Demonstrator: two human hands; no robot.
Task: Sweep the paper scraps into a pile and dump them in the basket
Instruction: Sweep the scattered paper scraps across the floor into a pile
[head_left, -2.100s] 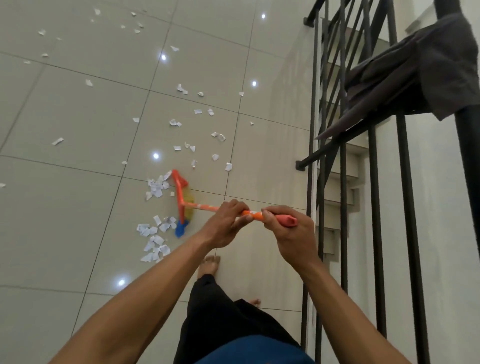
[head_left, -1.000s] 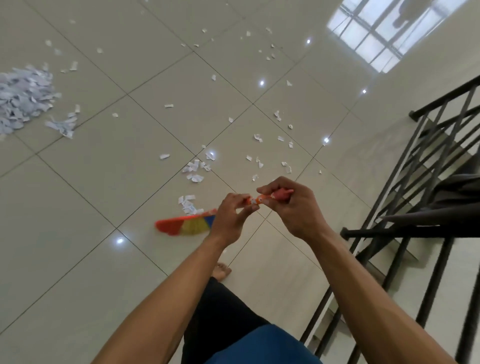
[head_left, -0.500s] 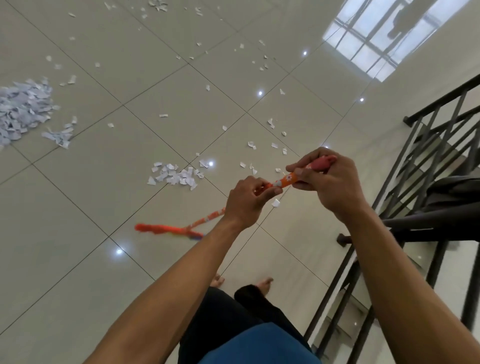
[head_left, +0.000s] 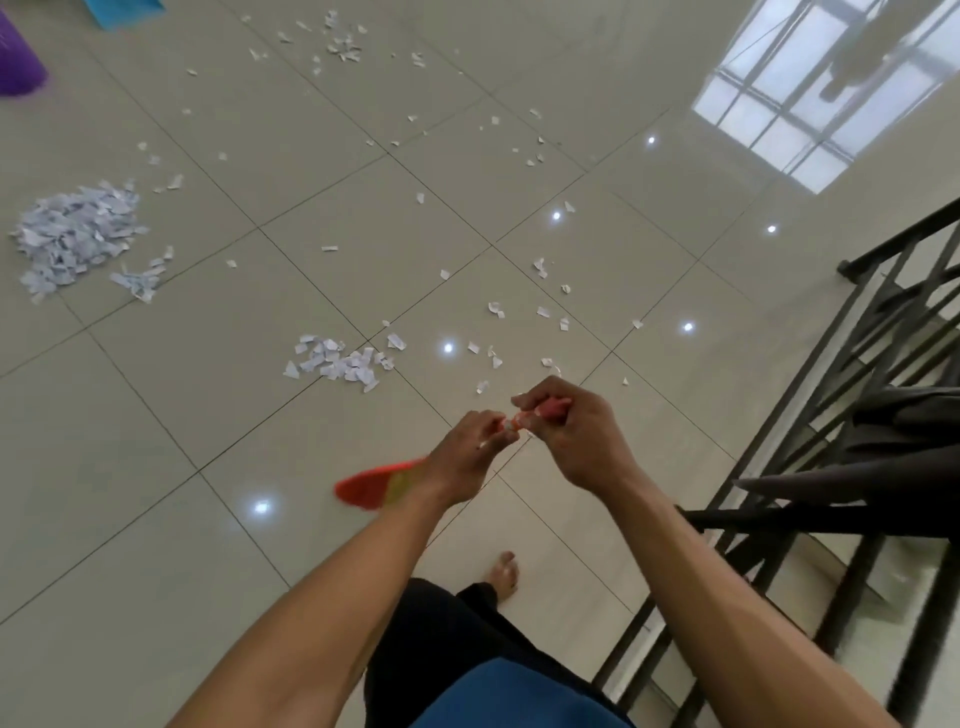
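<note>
Both hands grip the orange handle of a small broom. My left hand (head_left: 470, 452) holds it lower down and my right hand (head_left: 571, 434) holds its top end. The broom head (head_left: 376, 486), orange with a yellow part, hangs blurred just left of my left wrist, near the floor. A small heap of white paper scraps (head_left: 340, 361) lies ahead of the broom. A big pile of scraps (head_left: 72, 234) sits at the far left. Loose scraps (head_left: 540, 267) are scattered over the tiles ahead. A purple object (head_left: 18, 57), maybe the basket, shows at the top left corner.
A black metal stair railing (head_left: 779, 499) with dark cloth (head_left: 904, 415) draped on it stands close on my right. My bare foot (head_left: 504, 574) is on the tile below my hands. A blue object (head_left: 124, 8) lies at the top edge.
The broom head has swung back toward my feet, away from the small heap. My hands have come closer together and the view has tilted up to show more floor.
</note>
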